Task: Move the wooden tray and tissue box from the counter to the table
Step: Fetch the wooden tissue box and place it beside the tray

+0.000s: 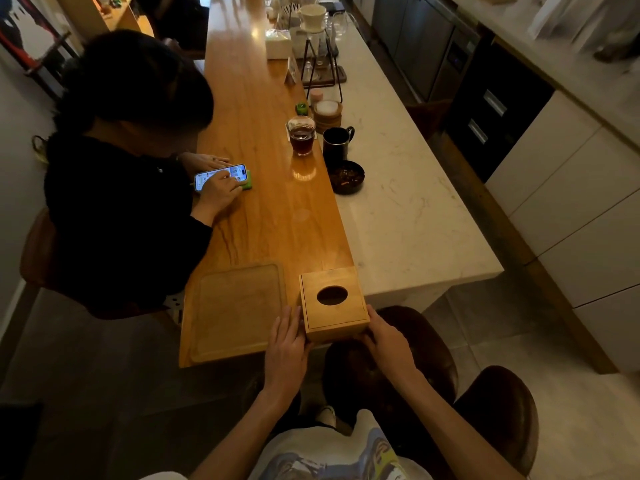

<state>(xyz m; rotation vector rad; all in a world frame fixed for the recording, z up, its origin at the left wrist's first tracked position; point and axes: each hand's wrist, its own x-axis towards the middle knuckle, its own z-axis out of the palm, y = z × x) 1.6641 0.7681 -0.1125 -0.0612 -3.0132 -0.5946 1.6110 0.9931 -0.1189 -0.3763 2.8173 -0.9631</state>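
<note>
A: Where is the box (334,303)?

B: Between the two hands, at the near end of the wooden counter (263,209). The left hand (287,344) lies flat against its left side, fingers stretched forward. The right hand (386,337) wraps the near right corner, fingers curled under the front edge. Both press on the box, so they hold it between them.

A: Is it lifted?

B: I cannot tell. Its near part hangs past the counter's end, over a dark stool (391,372).

A: And the tray (239,310)?

B: Just left of the left hand, flat on the counter, its near edge almost at the counter's end. The left hand's fingers lie close to its right rim; whether they touch it I cannot tell.

A: What does the box look like?

B: Wooden, square, with an oval hole in its top. No tissue shows in the hole.

A: Anything beyond the hands?

B: Well ahead of them, a glass (301,138) of dark drink, a black mug (336,143) and a dark bowl (346,176). To the left, another person (117,174) sits at the counter, tapping a phone (221,176). Right of the right hand, the pale marble top (408,216) runs alongside the wood.
</note>
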